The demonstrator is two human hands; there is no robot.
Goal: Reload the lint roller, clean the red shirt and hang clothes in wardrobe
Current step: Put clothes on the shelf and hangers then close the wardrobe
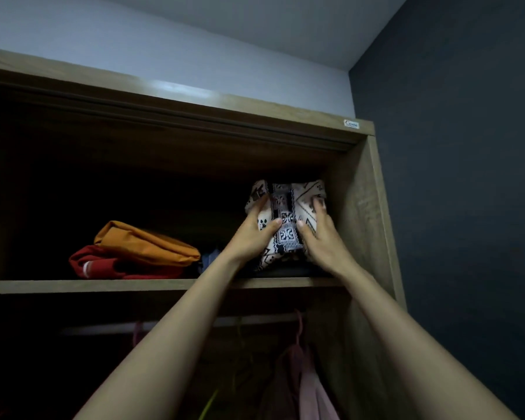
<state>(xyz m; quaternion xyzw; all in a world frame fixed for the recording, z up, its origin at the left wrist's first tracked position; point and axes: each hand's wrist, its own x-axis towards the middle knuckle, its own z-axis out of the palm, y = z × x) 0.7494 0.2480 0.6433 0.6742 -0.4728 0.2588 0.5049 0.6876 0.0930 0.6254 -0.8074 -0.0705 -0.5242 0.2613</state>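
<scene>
A person reaches up with both bare arms into the top shelf point(152, 285) of a wooden wardrobe point(373, 225), seen from below at centre frame. The left hand point(252, 234) and the right hand point(322, 234) clasp a folded patterned cloth point(285, 213), cream with dark geometric bands, from either side: fingers wrap its flanks and both thumbs press on its front face. The bundle sits at the right end of the shelf, close to the wardrobe's right wall, on top of a dark folded item point(294, 271) that shows only as a thin edge beneath it.

At centre left of the frame, on the same shelf and well apart from the hands, lies a folded red garment point(103, 266) with a pale stripe, and a folded orange garment point(146, 244) rests on top of it. A scrap of blue fabric point(209, 257) shows between that pile and the left wrist.

Below the shelf, in the lower middle of the frame, a hanging rail point(255, 321) crosses the dim compartment. A pink hanger point(298, 328) hooks over it and carries a pale pink garment point(312, 392) near the bottom edge. A dark wall point(467, 177) fills the right side of the frame, and the pale ceiling point(255, 31) the top.
</scene>
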